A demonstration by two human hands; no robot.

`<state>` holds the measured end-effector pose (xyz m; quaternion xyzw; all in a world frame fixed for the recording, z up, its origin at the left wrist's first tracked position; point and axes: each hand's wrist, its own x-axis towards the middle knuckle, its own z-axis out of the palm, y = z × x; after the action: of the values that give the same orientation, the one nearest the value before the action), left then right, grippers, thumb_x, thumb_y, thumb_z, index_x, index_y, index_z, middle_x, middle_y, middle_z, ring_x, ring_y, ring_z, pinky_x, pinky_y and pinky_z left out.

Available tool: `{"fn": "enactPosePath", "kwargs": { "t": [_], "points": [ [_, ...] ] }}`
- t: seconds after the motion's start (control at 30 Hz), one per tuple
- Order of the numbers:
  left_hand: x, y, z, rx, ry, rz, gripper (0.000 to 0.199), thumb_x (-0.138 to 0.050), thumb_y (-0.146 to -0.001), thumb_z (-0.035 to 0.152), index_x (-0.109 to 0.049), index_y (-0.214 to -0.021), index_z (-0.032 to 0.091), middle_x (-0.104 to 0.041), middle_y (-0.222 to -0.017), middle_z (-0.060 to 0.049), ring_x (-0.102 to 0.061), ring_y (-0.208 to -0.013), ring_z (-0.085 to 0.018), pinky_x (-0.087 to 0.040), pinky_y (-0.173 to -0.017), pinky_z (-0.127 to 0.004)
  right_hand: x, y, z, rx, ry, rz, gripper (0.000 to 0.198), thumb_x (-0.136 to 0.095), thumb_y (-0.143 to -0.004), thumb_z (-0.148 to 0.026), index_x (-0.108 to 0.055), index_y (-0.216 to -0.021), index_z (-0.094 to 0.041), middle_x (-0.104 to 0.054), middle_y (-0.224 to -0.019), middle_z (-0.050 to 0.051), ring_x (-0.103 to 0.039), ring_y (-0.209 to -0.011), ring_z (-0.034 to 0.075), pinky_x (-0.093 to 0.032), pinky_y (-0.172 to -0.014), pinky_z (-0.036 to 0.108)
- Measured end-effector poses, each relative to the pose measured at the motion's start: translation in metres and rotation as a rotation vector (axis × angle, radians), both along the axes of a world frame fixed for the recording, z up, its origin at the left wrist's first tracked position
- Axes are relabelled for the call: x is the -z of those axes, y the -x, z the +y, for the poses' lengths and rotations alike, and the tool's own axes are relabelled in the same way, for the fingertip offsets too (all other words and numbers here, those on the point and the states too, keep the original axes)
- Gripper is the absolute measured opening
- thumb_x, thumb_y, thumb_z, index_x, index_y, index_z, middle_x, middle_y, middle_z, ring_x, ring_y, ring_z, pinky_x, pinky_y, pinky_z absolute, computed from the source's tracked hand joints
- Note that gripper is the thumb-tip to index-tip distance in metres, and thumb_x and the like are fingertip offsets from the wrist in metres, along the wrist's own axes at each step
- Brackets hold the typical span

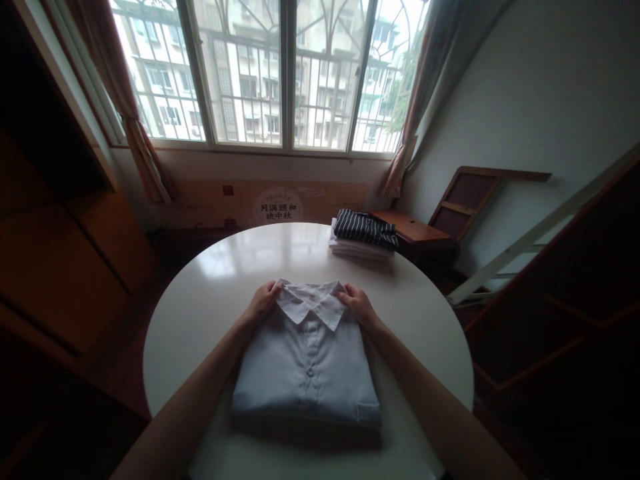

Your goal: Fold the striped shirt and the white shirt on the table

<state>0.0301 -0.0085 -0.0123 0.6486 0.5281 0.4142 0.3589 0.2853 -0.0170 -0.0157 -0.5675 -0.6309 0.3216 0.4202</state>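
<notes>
A white button-up shirt [310,360], folded into a neat rectangle with its collar at the far end, is in front of me on the round white table [185,353]. My left hand [264,300] grips the shirt's left shoulder beside the collar, fingers closed on the cloth. On the opposite side, my right hand [357,303] pinches the right shoulder the same way. The near edge of the shirt casts a shadow and looks slightly raised from the tabletop. Some of my fingers are hidden under the cloth.
Toward the table's back right lies a stack of folded clothes, a black-and-white striped garment [365,228] on top of white ones [357,249]. Behind it are a wooden bench [410,227] and a tilted wooden frame. A barred window [287,73] with curtains spans the far wall.
</notes>
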Motion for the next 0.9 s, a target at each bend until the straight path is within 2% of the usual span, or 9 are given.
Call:
{"fn": "enactPosePath", "kwargs": {
  "t": [0.07, 0.2, 0.33, 0.5, 0.6, 0.67, 0.73, 0.83, 0.9],
  "points": [
    [0.002, -0.001, 0.001, -0.073, -0.024, 0.123, 0.029, -0.043, -0.078, 0.037, -0.058, -0.071, 0.014, -0.058, -0.065, -0.002, -0.052, -0.063, -0.015, -0.041, -0.059, -0.025, 0.0, 0.001, 0.0, 0.015, -0.025, -0.059, 0.022, -0.052, -0.07, -0.036, -0.059, -0.077, -0.016, -0.064, -0.075, 0.003, -0.057, -0.07, 0.018, -0.043, -0.064, 0.026],
    [0.004, -0.002, 0.003, -0.095, -0.046, 0.238, 0.026, -0.046, -0.078, 0.024, -0.06, -0.099, 0.019, -0.067, -0.089, -0.003, -0.059, -0.081, -0.016, -0.044, -0.074, -0.025, 0.0, 0.006, -0.002, 0.039, -0.064, -0.132, 0.024, -0.054, -0.071, -0.026, -0.06, -0.093, -0.017, -0.066, -0.094, 0.006, -0.06, -0.086, 0.019, -0.044, -0.077, 0.028],
    [0.001, -0.005, 0.002, -0.065, -0.06, 0.327, 0.025, -0.044, -0.082, 0.023, -0.062, -0.1, 0.019, -0.066, -0.104, -0.006, -0.059, -0.095, -0.017, -0.043, -0.084, -0.025, 0.001, 0.012, -0.003, 0.098, -0.064, -0.223, 0.029, -0.054, -0.072, -0.02, -0.058, -0.101, -0.016, -0.063, -0.104, 0.009, -0.059, -0.091, 0.018, -0.043, -0.081, 0.027],
    [-0.008, -0.001, -0.006, -0.216, -0.049, 0.529, 0.034, -0.042, -0.085, 0.035, -0.057, -0.108, 0.014, -0.066, -0.099, -0.01, -0.06, -0.09, -0.019, -0.043, -0.078, -0.026, -0.005, 0.004, -0.003, 0.253, -0.059, -0.385, 0.03, -0.055, -0.076, -0.034, -0.058, -0.099, -0.015, -0.063, -0.097, 0.01, -0.059, -0.086, 0.018, -0.043, -0.074, 0.025],
    [-0.018, 0.013, -0.01, -0.306, 0.016, 0.629, 0.038, -0.035, -0.086, 0.042, -0.061, -0.097, 0.015, -0.066, -0.095, -0.011, -0.061, -0.087, -0.02, -0.043, -0.072, -0.026, -0.015, -0.013, -0.008, 0.277, 0.134, -0.434, 0.034, -0.047, -0.08, -0.049, -0.06, -0.078, -0.017, -0.064, -0.075, 0.007, -0.059, -0.068, 0.016, -0.041, -0.06, 0.023],
    [-0.024, 0.025, -0.011, -0.32, 0.134, 0.677, 0.041, -0.035, -0.084, 0.047, -0.062, -0.087, 0.016, -0.067, -0.087, -0.01, -0.061, -0.083, -0.022, -0.041, -0.066, -0.027, -0.022, -0.024, -0.012, 0.168, 0.299, -0.381, 0.046, -0.043, -0.079, -0.057, -0.056, -0.061, -0.017, -0.058, -0.056, 0.004, -0.054, -0.051, 0.013, -0.037, -0.05, 0.023],
    [-0.027, 0.034, -0.011, -0.249, 0.231, 0.67, 0.044, -0.039, -0.08, 0.053, -0.063, -0.078, 0.016, -0.067, -0.075, -0.008, -0.062, -0.075, -0.022, -0.039, -0.059, -0.026, -0.027, -0.033, -0.016, -0.019, 0.412, -0.287, 0.049, -0.047, -0.075, -0.06, -0.052, -0.053, -0.017, -0.051, -0.046, 0.001, -0.047, -0.042, 0.011, -0.033, -0.044, 0.022],
    [-0.025, 0.042, -0.009, -0.109, 0.228, 0.552, 0.038, -0.052, -0.069, 0.052, -0.062, -0.071, 0.015, -0.064, -0.065, -0.004, -0.06, -0.066, -0.021, -0.038, -0.054, -0.025, -0.028, -0.038, -0.019, -0.254, 0.469, -0.165, 0.038, -0.061, -0.069, -0.051, -0.055, -0.057, -0.015, -0.051, -0.046, -0.002, -0.045, -0.041, 0.008, -0.031, -0.041, 0.02],
    [-0.02, 0.042, -0.008, -0.097, 0.214, 0.444, 0.032, -0.06, -0.063, 0.044, -0.062, -0.073, 0.014, -0.064, -0.068, -0.004, -0.06, -0.066, -0.02, -0.039, -0.053, -0.024, -0.025, -0.036, -0.018, -0.3, 0.47, -0.098, 0.029, -0.064, -0.068, -0.042, -0.058, -0.063, -0.014, -0.051, -0.047, -0.003, -0.044, -0.041, 0.007, -0.031, -0.04, 0.018]
  ]
}}
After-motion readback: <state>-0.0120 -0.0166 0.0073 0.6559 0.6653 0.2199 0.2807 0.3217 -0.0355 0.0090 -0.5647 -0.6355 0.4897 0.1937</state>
